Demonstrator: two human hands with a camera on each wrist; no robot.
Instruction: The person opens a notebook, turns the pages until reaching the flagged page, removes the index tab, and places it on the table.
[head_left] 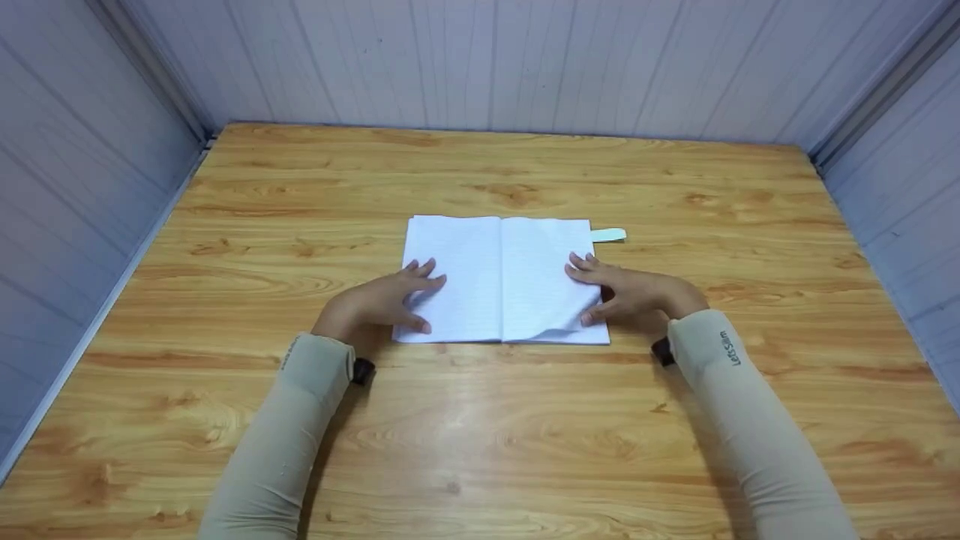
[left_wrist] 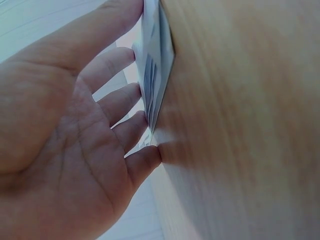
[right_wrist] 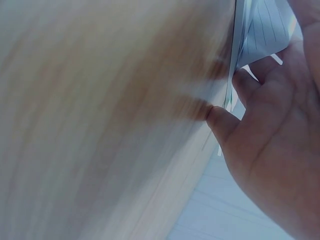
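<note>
Your left hand (head_left: 386, 298), fingers spread, rests on the notebook (head_left: 469, 292) lying open on the table (head_left: 465, 450), probably steadying it while your right hand (head_left: 634, 289) touches the right-hand page (head_left: 547, 292) with its raised corner, though I can't tell whether thumb and fingers actually pinch it.

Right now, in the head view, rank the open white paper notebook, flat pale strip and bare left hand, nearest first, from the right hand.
1. Notebook: touching the right hand.
2. Strip: at notebook's right edge.
3. Left hand: at notebook's left side.
</note>
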